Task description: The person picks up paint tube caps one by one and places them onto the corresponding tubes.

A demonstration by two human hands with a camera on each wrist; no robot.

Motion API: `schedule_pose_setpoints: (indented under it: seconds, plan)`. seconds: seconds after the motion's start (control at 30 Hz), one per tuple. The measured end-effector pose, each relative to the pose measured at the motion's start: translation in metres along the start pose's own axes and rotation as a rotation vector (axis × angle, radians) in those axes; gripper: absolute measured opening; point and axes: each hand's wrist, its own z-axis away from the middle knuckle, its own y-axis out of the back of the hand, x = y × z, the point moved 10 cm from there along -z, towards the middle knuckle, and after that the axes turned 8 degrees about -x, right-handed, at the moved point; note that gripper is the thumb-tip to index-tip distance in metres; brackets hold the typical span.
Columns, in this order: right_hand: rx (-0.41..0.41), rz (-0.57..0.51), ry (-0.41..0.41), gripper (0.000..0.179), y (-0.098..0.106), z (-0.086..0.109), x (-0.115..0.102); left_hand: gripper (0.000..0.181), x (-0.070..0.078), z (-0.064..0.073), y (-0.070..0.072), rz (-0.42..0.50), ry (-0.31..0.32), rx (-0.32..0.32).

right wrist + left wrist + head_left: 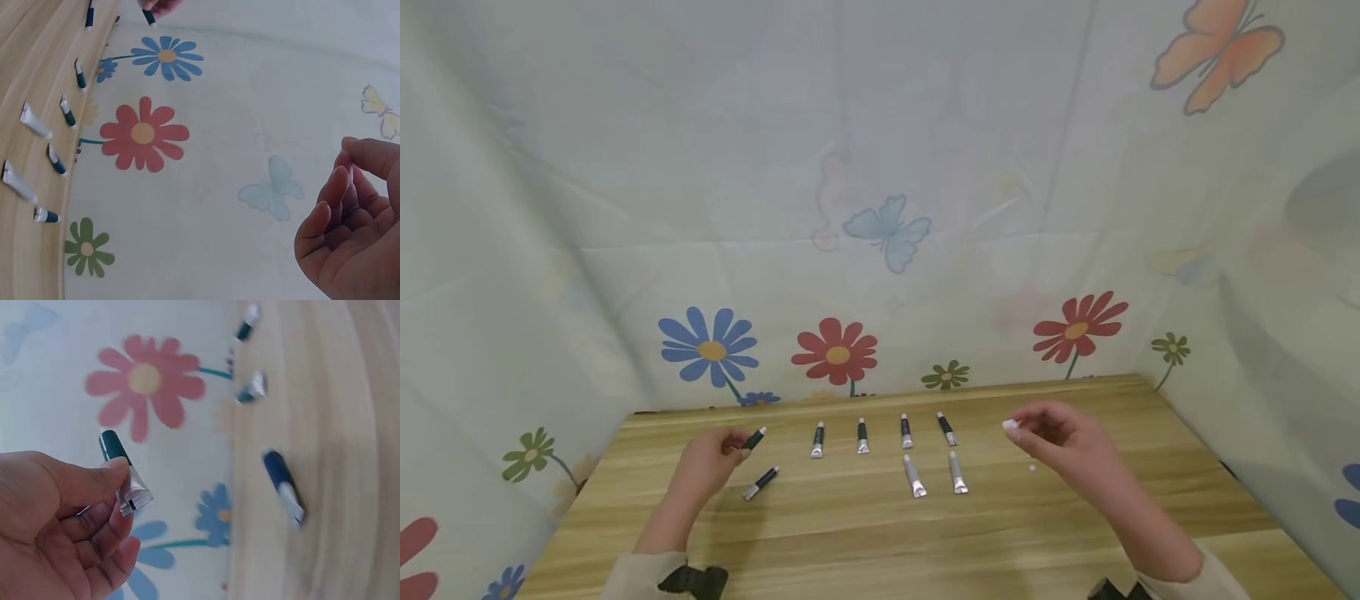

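My left hand [707,458] pinches a dark green paint tube [114,447] between thumb and fingers, raised over the table's left side. Its crimped silver end shows below the thumb in the left wrist view. Close by that hand, a dark blue paint tube [762,483] lies slanted on the wood. At the right, thumb and fingertips of my right hand [1067,442] pinch a small white piece [1010,424], whose kind I cannot tell. The fingers hide that piece in the right wrist view. A tiny white bit [1032,468] lies on the table near this hand.
Along the back of the wooden table [850,542] runs a row of several dark paint tubes [862,433]. Two white-grey tubes [914,477] lie in front of its right end. A flower-printed cloth [895,333] hangs behind the table and at both sides.
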Motion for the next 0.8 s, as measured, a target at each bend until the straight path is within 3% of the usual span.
schedule_pose_setpoints:
  seconds: [0.43,0.8]
  plan:
    - [0.013,-0.054,0.123,0.018,-0.013,0.004,-0.021,0.023,0.068,0.032,0.002,0.165,-0.052,0.049]
    - [-0.016,-0.1,0.197,0.014,-0.039,0.004,-0.035,0.018,0.127,0.056,-0.01,0.224,-0.136,0.06]
